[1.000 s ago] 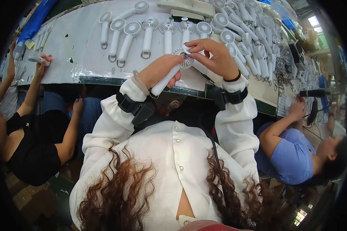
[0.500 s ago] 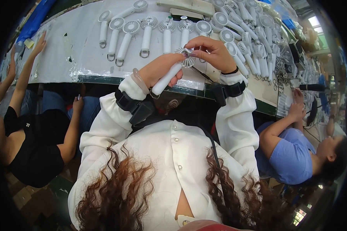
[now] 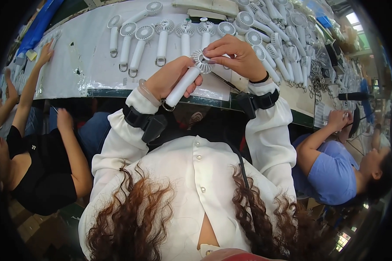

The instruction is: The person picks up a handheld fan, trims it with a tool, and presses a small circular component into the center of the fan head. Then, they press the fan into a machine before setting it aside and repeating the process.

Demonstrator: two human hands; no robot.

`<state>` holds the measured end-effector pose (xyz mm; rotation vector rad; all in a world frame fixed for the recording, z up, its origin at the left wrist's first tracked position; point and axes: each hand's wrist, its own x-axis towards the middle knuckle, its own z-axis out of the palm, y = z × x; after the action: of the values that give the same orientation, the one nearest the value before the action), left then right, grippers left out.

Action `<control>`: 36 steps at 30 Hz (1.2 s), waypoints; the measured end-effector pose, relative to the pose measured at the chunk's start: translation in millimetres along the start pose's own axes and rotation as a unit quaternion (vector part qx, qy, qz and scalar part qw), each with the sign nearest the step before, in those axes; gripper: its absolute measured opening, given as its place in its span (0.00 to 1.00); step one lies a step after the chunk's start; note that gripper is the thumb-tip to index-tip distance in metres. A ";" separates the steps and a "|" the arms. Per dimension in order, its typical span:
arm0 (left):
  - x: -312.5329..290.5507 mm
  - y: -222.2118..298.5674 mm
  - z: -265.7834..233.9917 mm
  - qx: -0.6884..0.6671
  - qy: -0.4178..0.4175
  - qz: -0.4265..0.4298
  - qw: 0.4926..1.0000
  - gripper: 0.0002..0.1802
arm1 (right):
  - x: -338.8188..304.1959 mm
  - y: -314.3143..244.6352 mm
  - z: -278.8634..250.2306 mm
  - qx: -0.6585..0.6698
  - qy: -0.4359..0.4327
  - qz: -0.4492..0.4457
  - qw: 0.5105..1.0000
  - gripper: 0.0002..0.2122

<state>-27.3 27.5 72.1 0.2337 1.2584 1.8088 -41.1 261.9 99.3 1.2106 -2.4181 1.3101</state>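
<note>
My left hand (image 3: 172, 77) is wrapped round a white fan (image 3: 183, 87) at the near edge of the surface (image 3: 91, 61). Its long axis slants from the ring (image 3: 168, 108) at lower left up to its head (image 3: 199, 64), nearer my right hand (image 3: 239, 55), which pinches a small white piece (image 3: 206, 58) there, mostly hidden.

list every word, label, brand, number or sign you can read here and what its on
No text is readable in this view.
White mark on the black shirt at left: too small to read.
Yellow patch at upper left: no legible lettering.
White handheld fan in the left hand: no legible lettering.
</note>
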 end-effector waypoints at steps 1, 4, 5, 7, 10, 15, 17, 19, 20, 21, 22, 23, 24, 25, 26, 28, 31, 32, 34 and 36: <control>-1.6 1.2 0.7 0.002 0.004 0.001 1.000 0.19 | 1.8 -2.0 0.4 -0.021 0.000 -0.019 1.000 0.10; -5.3 4.5 2.4 0.009 -0.008 0.006 1.000 0.19 | 5.0 -6.5 1.4 -0.054 0.001 -0.045 0.998 0.10; -6.2 5.3 3.1 0.012 -0.014 0.010 1.000 0.19 | 5.6 -7.7 1.8 -0.067 0.001 -0.054 0.996 0.11; -7.4 6.6 5.1 0.010 -0.007 0.013 1.000 0.19 | 6.2 -8.5 2.4 -0.079 0.001 -0.062 0.995 0.11; -7.4 7.6 6.9 0.006 0.006 0.022 1.000 0.19 | 6.6 -8.4 2.9 -0.093 0.010 -0.071 0.993 0.11; -7.3 8.0 6.4 0.000 0.016 0.010 1.000 0.19 | 5.1 -4.9 4.0 -0.105 0.011 -0.076 0.992 0.11; -6.0 6.9 4.5 -0.010 0.014 0.003 1.000 0.19 | 3.6 -3.6 5.5 -0.096 0.015 -0.071 0.993 0.12; -6.1 6.5 3.2 -0.007 0.012 0.005 1.000 0.20 | 1.9 -2.6 7.6 -0.091 0.016 -0.069 0.993 0.12; -6.3 6.3 2.4 -0.003 0.011 0.007 1.000 0.20 | 0.8 -2.4 9.2 -0.101 0.020 -0.068 0.992 0.13; -6.5 6.0 1.7 0.001 0.009 0.008 1.000 0.20 | -0.3 -2.4 10.8 -0.112 0.023 -0.067 0.991 0.13; -6.7 5.7 0.9 0.000 0.010 0.008 1.000 0.20 | -0.9 -3.1 11.9 -0.122 0.027 -0.066 0.990 0.14; -6.8 5.2 0.0 0.001 0.011 0.009 1.000 0.20 | -1.4 -4.2 12.5 -0.122 0.026 -0.066 0.990 0.14; -6.8 4.7 -0.9 0.003 0.012 0.011 1.000 0.21 | -1.9 -5.5 12.8 -0.119 0.026 -0.065 0.990 0.14; -7.1 4.3 -1.2 0.005 0.013 0.013 1.000 0.21 | -2.2 -6.9 12.8 -0.116 0.026 -0.065 0.991 0.14; -7.6 4.5 -1.0 0.004 0.014 0.013 1.000 0.21 | -2.2 -7.8 12.6 -0.113 0.025 -0.065 0.991 0.15; -8.1 5.7 0.4 0.007 0.018 0.014 1.000 0.21 | -2.0 -8.4 11.8 -0.117 0.023 -0.068 0.991 0.15; -7.9 5.2 -0.8 0.014 0.016 0.017 1.000 0.22 | -1.9 -9.3 10.7 -0.125 0.019 -0.073 0.989 0.15; -7.8 4.5 -1.7 0.020 0.013 0.019 1.000 0.22 | -2.0 -9.6 10.9 -0.128 0.020 -0.076 0.989 0.15; -7.7 3.9 -1.9 0.027 0.009 0.022 0.999 0.22 | -2.0 -10.5 11.3 -0.133 0.023 -0.083 0.987 0.15; -7.9 3.0 -0.1 0.038 0.029 0.031 0.998 0.22 | -1.9 -11.9 11.6 -0.148 0.023 -0.083 0.985 0.15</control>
<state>-24.4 21.3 77.1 0.2660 1.3756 1.8339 -28.6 250.7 99.0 1.2502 -2.3163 0.8842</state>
